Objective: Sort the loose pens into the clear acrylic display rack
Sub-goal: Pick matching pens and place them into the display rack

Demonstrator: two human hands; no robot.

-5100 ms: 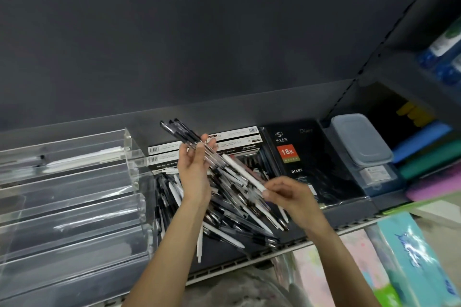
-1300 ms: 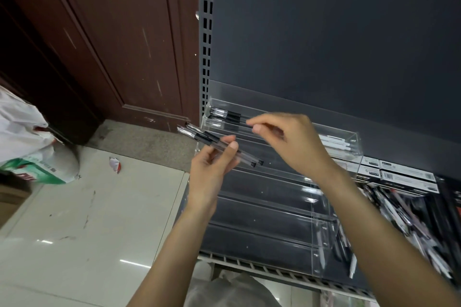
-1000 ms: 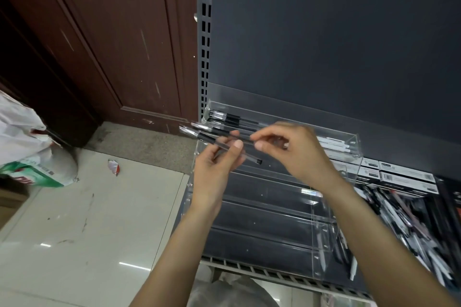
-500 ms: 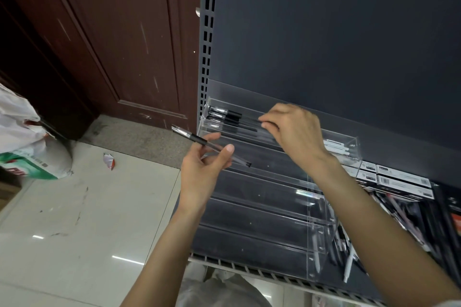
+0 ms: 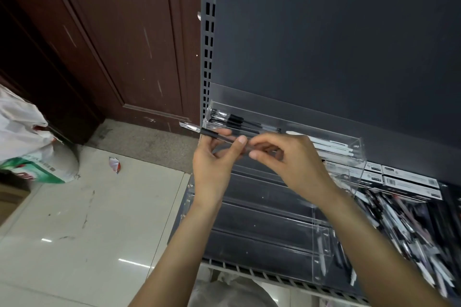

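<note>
The rack's [image 5: 272, 209] top tier holds several pens [image 5: 239, 121]; lower tiers look bare. Both hands, left [image 5: 214, 164] and right [image 5: 289, 164], pinch one pen [image 5: 212, 133].

No legible text. White boxes [image 5: 409, 183] right of the fingers carry barcode labels, print too small to read. Green-and-white bag [image 5: 37, 169] far left of the fingers shows red lettering, cut off and blurred, unreadable.
</note>
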